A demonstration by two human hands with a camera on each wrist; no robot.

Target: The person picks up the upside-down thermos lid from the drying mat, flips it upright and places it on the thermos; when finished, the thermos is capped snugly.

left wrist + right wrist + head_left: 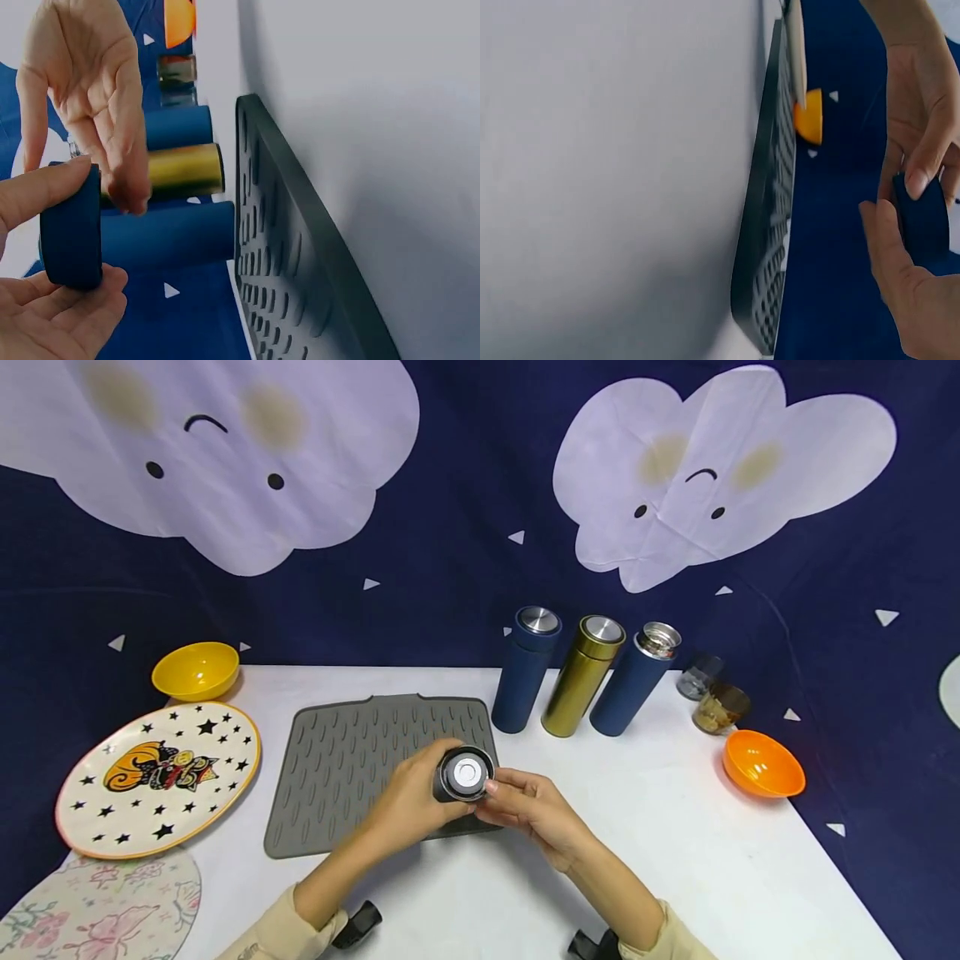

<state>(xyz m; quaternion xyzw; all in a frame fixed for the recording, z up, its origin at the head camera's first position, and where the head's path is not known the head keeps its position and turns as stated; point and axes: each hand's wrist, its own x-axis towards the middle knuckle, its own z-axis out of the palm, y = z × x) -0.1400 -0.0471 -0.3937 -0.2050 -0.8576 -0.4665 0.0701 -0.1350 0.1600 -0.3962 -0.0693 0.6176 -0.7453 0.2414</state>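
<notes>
My left hand (pixel 408 789) grips a dark blue flask lid (pixel 465 772), its thumb and fingers on opposite sides. The lid's underside faces up toward my head, showing a pale round centre inside a dark rim. In the left wrist view the lid (pixel 73 229) shows its smooth blue side. My right hand (pixel 532 810) is at the lid's right edge, fingertips right at the rim, its fingers (pixel 889 232) fairly straight in the right wrist view. Behind, a blue flask (pixel 630 685) stands with its steel mouth uncovered, beside a lidded gold flask (pixel 581 681) and another lidded blue flask (pixel 525 672).
Under the hands lies a grey ridged mat (pixel 322 777). At left are a yellow bowl (pixel 197 672), a star-patterned plate (pixel 157 777) and a floral round mat (pixel 112 910). Two small glasses (pixel 720 708) and an orange bowl (pixel 763 764) stand near the table's right edge.
</notes>
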